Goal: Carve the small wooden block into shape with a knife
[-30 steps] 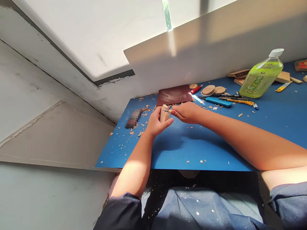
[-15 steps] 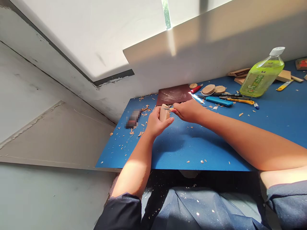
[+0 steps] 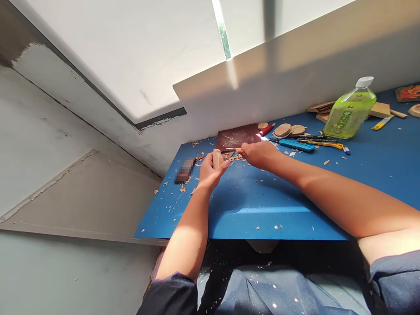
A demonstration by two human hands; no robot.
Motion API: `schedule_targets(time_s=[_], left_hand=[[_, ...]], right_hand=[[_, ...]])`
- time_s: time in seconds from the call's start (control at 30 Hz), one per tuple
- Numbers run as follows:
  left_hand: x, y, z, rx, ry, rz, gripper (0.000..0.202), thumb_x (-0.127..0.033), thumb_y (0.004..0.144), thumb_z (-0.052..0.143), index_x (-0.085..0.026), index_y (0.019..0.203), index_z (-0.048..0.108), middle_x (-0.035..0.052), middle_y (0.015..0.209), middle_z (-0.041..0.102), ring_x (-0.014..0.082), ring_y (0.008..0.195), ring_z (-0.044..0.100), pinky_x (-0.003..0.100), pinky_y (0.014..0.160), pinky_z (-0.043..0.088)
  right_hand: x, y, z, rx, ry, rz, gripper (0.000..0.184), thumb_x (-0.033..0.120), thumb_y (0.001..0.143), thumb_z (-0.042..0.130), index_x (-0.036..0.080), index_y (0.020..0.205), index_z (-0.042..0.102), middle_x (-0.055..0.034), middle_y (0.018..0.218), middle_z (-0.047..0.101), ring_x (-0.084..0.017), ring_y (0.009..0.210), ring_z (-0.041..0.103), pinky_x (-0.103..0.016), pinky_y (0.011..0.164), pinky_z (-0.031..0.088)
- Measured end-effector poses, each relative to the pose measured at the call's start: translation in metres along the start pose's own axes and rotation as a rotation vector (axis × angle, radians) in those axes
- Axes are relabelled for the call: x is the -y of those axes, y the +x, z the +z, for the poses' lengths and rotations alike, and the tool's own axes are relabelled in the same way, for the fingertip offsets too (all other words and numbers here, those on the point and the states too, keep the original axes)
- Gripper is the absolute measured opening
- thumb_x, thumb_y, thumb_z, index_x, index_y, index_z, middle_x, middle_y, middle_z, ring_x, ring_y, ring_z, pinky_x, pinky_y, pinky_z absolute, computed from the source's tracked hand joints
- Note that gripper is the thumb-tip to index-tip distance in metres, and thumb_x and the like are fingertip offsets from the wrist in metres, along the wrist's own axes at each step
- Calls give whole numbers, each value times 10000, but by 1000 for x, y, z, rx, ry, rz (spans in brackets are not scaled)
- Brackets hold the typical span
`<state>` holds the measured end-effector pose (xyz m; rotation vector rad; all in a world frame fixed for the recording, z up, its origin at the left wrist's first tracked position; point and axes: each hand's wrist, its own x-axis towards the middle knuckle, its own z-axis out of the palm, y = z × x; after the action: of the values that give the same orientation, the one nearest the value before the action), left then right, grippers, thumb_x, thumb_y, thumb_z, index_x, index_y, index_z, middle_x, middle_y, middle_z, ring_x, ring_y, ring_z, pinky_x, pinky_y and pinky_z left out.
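My left hand [image 3: 210, 171] is wrapped round a small pale wooden block [image 3: 217, 157], held upright over the blue table [image 3: 262, 201]. My right hand [image 3: 259, 154] is closed on a small carving knife [image 3: 231, 149], whose blade points left, just beside the top of the block. Wood shavings [image 3: 183, 188] lie scattered on the table around both hands.
A dark red sheet [image 3: 236, 135] lies behind the hands by the white wall. Further right lie round wooden discs [image 3: 282, 130], a red tool [image 3: 266, 129], a blue cutter [image 3: 297, 145], a yellow cutter [image 3: 324, 144] and a green bottle [image 3: 349, 110]. Wood pieces [image 3: 380, 109] lie at the far right.
The view has shifted, so everything sits a little lower and to the left. The knife blade has come off the block's face and now lies just to its right.
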<state>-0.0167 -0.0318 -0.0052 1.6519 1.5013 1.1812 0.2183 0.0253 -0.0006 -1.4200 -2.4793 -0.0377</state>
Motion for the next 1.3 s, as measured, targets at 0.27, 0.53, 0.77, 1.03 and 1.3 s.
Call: schedule_targets(time_s=[0.27, 0.53, 0.77, 1.03, 1.3], left_hand=[[-2, -6, 3, 161, -29, 98, 633, -604, 773, 881, -214, 1214, 647, 24, 994, 703, 176, 808, 624, 275, 712, 479], [-2, -10, 0, 200, -65, 122, 643, -565, 759, 876, -221, 1257, 662, 35, 1057, 715, 192, 866, 635, 284, 750, 487], [2, -2, 5, 160, -72, 64, 697, -571, 729, 917, -201, 1271, 680, 43, 1004, 721, 194, 831, 628, 291, 719, 457], [19, 13, 9, 85, 24, 44, 518, -569, 789, 877, -178, 1075, 694, 15, 862, 648, 152, 733, 543, 278, 667, 412], [18, 6, 7, 146, -78, 64, 597, -594, 802, 869, -185, 1188, 668, 2, 870, 635, 139, 713, 526, 279, 677, 436]], right_hand=[[12, -7, -3, 64, 156, -283, 657, 596, 1179, 173, 204, 1245, 696, -145, 1135, 827, -286, 969, 755, -325, 719, 336], [14, -9, -11, 71, 81, -230, 680, 603, 1174, 166, 202, 1230, 712, -150, 1115, 829, -297, 927, 764, -334, 699, 331], [8, -5, -7, 27, -37, -155, 691, 605, 1168, 176, 149, 1292, 680, -213, 1077, 821, -338, 950, 790, -343, 742, 392], [1, 3, 4, 49, -91, -47, 665, 574, 1171, 189, 134, 1276, 675, -243, 1057, 821, -371, 977, 805, -389, 812, 457], [7, -5, 1, 13, -26, -134, 652, 566, 1177, 180, 168, 1285, 684, -185, 1103, 827, -333, 963, 789, -351, 757, 418]])
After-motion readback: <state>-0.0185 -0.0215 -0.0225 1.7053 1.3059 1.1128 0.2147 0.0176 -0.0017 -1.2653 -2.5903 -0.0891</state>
